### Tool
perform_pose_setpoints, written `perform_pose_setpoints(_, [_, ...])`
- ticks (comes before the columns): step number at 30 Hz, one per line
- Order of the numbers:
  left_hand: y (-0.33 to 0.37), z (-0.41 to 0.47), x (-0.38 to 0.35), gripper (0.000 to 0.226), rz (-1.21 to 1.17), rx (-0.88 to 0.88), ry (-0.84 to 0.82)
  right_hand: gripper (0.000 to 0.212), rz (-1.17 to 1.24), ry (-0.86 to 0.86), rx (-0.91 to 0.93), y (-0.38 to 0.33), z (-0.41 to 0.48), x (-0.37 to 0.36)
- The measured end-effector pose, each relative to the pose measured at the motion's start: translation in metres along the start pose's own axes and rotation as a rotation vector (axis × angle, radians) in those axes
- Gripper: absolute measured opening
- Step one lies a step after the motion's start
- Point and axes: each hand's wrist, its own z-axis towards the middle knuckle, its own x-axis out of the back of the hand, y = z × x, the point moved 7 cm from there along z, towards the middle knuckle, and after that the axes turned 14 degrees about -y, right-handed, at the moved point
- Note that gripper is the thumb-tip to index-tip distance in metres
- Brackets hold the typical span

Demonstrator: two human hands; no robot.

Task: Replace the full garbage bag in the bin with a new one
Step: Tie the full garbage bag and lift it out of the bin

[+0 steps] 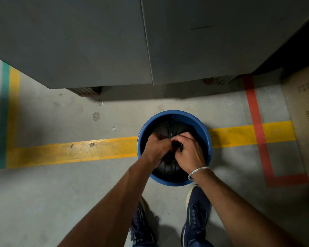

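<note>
Hands: left hand (156, 147) | right hand (188, 152) | fingers clamped on garbage bag (168, 130) neck | bin (175, 114)

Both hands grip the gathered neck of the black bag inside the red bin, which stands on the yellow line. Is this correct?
Not quite: the bin is blue, not red, as the head view shows. The rest holds: the left hand and right hand grip the gathered neck of the black bag inside it, and the bin stands on the yellow line.

Both hands and the gathered black bag (168, 130) fill the blue bin (144, 132); open concrete floor (61, 193) lies left, grey cabinet (96, 41) blocks beyond.
</note>
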Motion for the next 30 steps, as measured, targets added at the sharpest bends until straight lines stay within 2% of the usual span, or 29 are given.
perform_pose_setpoints(2, [-0.003,-0.003,-0.001,0.002,-0.011,0.077,-0.100,0.029,-0.031,0.004,0.011,0.002,-0.001,-0.003])
perform_pose_setpoints(6, [-0.012,-0.001,-0.004,0.008,-0.136,0.106,-0.316,0.025,0.023,0.021,-0.021,0.008,0.002,-0.002])
perform_pose_setpoints(7, [-0.012,-0.001,-0.001,0.010,-0.154,0.091,-0.313,0.025,0.032,0.011,-0.029,0.010,0.003,-0.002])
perform_pose_setpoints(11, [-0.006,-0.001,0.008,0.015,-0.231,0.016,-0.120,0.030,-0.062,-0.004,-0.014,0.011,0.001,-0.001])
perform_pose_setpoints(16, [-0.008,-0.004,-0.004,0.008,-0.459,0.065,-0.200,0.033,-0.151,0.063,0.027,0.010,-0.007,-0.003])
perform_pose_setpoints(20, [-0.001,-0.004,0.000,0.010,-0.314,-0.037,-0.117,0.016,-0.218,0.095,0.057,0.004,-0.010,-0.006])
perform_pose_setpoints(25, [0.006,-0.015,0.004,0.018,-0.196,-0.113,-0.045,0.008,-0.307,0.191,0.047,0.000,-0.010,-0.008])
perform_pose_setpoints(30, [0.003,-0.022,-0.002,0.019,-0.184,-0.174,-0.010,0.015,-0.321,0.105,-0.017,0.012,0.006,-0.017])
